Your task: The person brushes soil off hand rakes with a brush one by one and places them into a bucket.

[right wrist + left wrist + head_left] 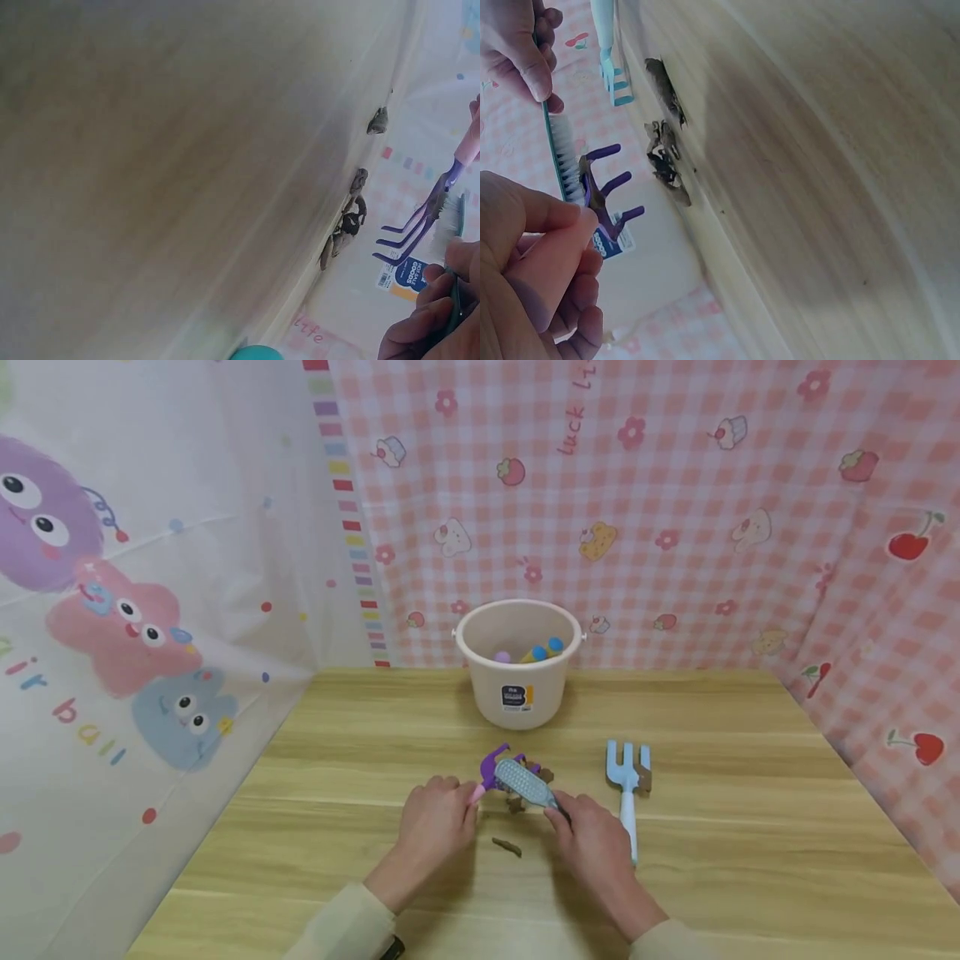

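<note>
My left hand (438,818) grips the pink handle of a small purple three-pronged hand rake (615,184), held up off the table. The right hand (594,843) holds a scrubbing brush (525,783) with a pale blue-green back by its handle. White bristles (570,169) touch the rake's head near the base of its prongs, where brown dirt (592,184) sticks. Below the tools, brown clumps (515,804) lie on the table, with a thin brown piece (507,847) nearer me. In the head view the brush partly covers the rake.
A light blue garden fork (628,814) lies beyond my right hand, with a brown lump (643,779) on its prongs. At the back stands a cream bucket (519,693) holding tools with blue and purple ends. Patterned cloths (637,485) hang behind the wooden table (300,827).
</note>
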A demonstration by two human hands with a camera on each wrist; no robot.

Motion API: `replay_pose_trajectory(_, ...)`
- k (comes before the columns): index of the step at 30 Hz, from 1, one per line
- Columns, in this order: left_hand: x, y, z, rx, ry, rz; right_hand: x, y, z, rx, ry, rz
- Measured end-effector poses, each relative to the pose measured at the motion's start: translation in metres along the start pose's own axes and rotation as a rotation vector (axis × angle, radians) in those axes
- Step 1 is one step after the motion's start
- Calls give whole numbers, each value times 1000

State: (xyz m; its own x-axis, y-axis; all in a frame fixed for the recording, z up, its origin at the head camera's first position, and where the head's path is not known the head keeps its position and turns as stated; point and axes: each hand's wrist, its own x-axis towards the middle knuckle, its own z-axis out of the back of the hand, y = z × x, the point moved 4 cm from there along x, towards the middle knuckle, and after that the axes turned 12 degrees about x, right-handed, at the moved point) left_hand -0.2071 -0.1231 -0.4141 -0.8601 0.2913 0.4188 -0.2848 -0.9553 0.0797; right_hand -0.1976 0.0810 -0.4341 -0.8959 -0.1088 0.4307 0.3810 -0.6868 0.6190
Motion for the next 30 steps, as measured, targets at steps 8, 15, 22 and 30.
replay_pose_trajectory(8, -1, -3, 1, 35, -22, -8, 4, -3, -1, 22, 56, -65)
replay_pose_trajectory(15, -1, -5, 2, 25, 7, 1, 6, -4, 0, 38, 54, -94)
replay_pose_trajectory(22, -4, -4, -1, 32, 13, -2, 7, -3, 1, 75, 38, -112)
replay_pose_trajectory(30, -5, -4, -1, 24, 3, 4, 9, -4, 1, 78, 51, -124)
